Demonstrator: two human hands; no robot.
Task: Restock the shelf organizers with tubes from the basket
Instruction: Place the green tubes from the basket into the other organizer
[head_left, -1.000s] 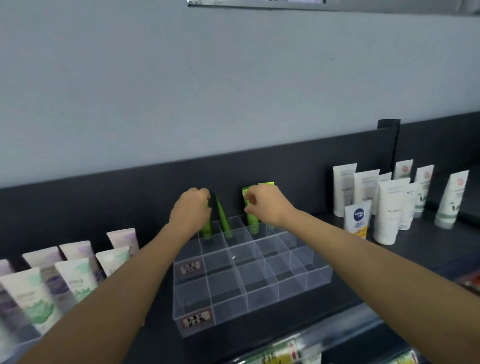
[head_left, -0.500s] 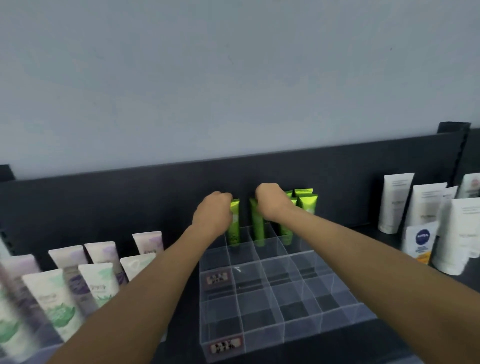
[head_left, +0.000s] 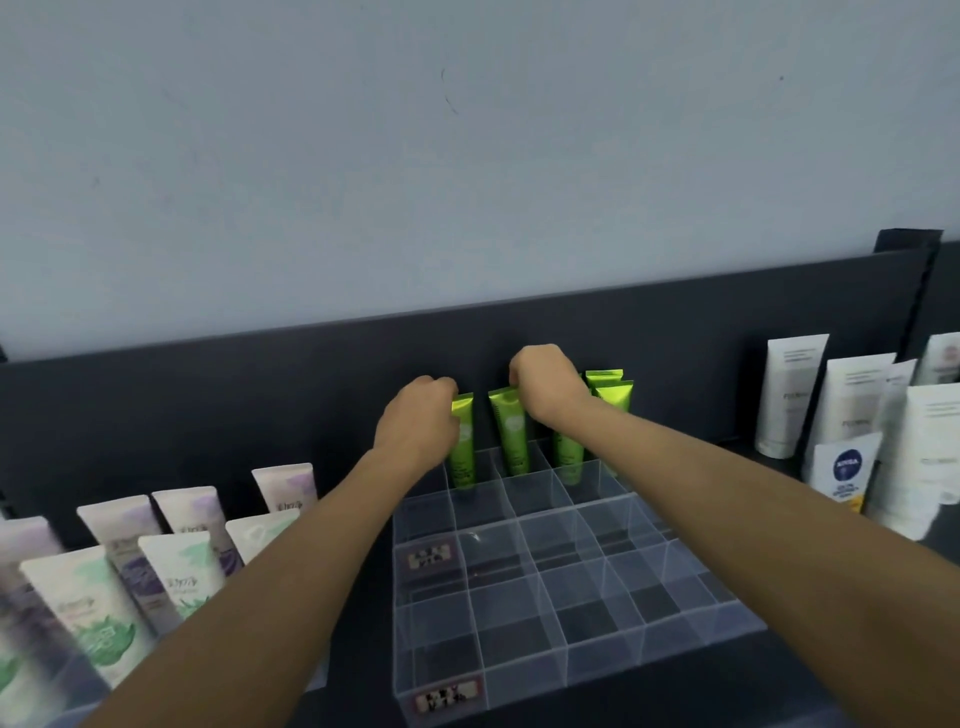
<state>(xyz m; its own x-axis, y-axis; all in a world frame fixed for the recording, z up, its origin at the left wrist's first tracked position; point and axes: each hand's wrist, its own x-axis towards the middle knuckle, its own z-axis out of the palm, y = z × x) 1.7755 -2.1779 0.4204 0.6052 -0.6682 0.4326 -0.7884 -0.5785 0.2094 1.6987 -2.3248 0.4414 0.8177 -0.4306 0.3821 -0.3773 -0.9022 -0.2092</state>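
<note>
- My left hand (head_left: 415, 423) curls its fingers round the first green tube (head_left: 462, 454).
- My right hand (head_left: 550, 392) pinches the second green tube (head_left: 511, 441).
- Both stand in the clear organizer (head_left: 571, 613).

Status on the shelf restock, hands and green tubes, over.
Left hand grips leftmost green tube, right hand pinches second green tube. Both upright in clear organizer back row. Nothing blocking the hands.

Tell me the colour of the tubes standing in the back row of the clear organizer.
Bright green: the tubes show best in the head view.
</note>
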